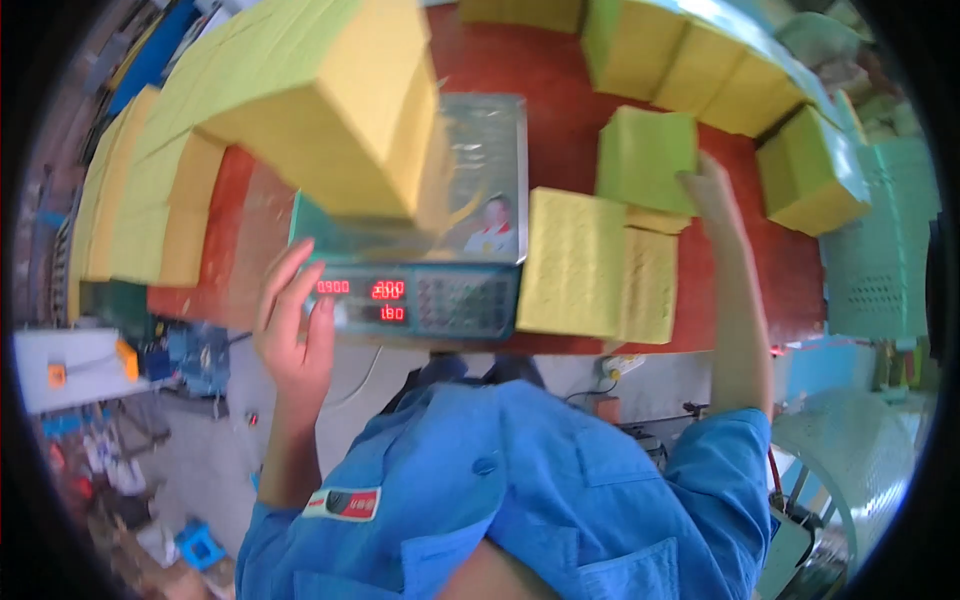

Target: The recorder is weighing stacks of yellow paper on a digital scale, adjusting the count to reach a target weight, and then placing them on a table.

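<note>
At the front left corner of the digital weighing scale [465, 300] is my left hand [295, 325], its fingers spread and nothing in them. The scale has a metal pan [490, 150] and a lit red display. A tall block of yellow paper [375, 110] covers the left part of the pan; its edge is blurred. My right hand [708, 185] reaches to the right side of a yellow paper stack [648, 160], thumb against its near edge and fingers along its side. That hand is slightly smeared. Directly nearer to me, two more yellow stacks [570, 262] stand beside the scale.
Yellow paper blocks [150, 210] line the left of the red tabletop [745, 290]. More wrapped stacks [720, 75] stand at the back right, with one block [815, 175] nearer. A pale green perforated panel [885, 250] borders the right side.
</note>
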Tool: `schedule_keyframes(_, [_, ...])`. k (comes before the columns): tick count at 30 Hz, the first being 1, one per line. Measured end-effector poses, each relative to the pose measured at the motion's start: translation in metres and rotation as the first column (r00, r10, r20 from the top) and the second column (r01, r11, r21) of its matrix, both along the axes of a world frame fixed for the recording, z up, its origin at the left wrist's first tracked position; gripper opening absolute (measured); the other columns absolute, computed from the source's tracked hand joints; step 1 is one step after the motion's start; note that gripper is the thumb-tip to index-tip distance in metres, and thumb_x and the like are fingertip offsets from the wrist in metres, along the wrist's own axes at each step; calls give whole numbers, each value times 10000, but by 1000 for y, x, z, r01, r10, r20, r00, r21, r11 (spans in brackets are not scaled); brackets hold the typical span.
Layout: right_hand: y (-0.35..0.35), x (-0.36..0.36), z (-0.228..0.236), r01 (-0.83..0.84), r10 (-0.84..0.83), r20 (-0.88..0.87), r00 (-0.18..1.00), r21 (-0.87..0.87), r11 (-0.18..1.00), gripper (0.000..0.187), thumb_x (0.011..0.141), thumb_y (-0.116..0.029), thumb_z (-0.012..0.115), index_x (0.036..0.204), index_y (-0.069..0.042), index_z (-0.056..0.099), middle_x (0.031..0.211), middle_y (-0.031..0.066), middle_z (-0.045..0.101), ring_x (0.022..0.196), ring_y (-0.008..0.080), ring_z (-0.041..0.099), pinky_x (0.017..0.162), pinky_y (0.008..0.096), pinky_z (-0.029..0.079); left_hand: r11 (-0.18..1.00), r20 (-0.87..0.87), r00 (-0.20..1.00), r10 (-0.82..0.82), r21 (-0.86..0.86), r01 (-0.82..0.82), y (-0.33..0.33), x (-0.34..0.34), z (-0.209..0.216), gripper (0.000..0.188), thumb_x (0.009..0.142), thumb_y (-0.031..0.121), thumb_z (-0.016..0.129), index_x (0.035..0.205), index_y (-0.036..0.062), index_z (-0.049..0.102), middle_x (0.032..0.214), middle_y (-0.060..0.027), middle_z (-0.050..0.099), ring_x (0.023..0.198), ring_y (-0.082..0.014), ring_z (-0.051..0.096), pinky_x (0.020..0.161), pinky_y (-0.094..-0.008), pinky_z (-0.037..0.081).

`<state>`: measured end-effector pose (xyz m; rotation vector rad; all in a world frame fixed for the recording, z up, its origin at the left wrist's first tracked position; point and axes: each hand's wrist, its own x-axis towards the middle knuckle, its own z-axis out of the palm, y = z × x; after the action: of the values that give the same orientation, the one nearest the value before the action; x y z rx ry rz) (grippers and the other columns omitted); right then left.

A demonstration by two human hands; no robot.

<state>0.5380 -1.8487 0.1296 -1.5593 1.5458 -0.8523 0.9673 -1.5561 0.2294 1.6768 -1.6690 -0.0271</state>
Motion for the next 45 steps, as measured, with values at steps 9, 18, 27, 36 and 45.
schedule_keyframes(9, [-2,-18,6,12,-150,-568,809,-239,971,559,831,-175,670,1357,-51,524,1165,134,655,1063,211,630,918,338,480,976,24,982,186,-123,-182,8,56,8,268,947,22,504,1184,-48,607,1275,-166,615,1176,-254,581,1028,-357,421])
schedule_keyframes(18, [94,177,117,-108,170,148,974,-354,929,364,979,-207,525,1277,-6,581,1277,118,602,1125,193,580,975,313,439,997,-901,431,-49,-18,76,-69,151,62,543,999,375,509,1386,-2,454,1416,-185,481,1278,-274,506,1044,-441,424])
schedule_keyframes(27, [12,356,12,43,194,692,695,-309,950,518,1046,-387,361,1207,50,587,1204,217,637,1191,317,571,1016,374,414,754,-905,421,59,317,575,-199,105,96,614,927,468,600,1396,85,494,1318,-73,597,1173,-185,586,965,-346,476])
schedule_keyframes(36, [178,299,27,91,102,471,876,-370,925,447,1019,-248,475,1379,13,426,1295,145,555,1232,227,517,1026,349,402,579,-913,405,35,349,737,-162,120,87,589,950,486,537,1370,74,517,1291,-84,614,1150,-196,600,977,-345,473])
schedule_keyframes(45, [256,300,9,-64,-260,857,444,320,945,323,1024,-218,468,1242,14,519,1179,146,620,1092,246,617,938,388,502,396,-905,418,77,412,821,-165,113,86,661,935,528,540,1396,58,477,1327,-116,589,1153,-210,610,994,-367,477])
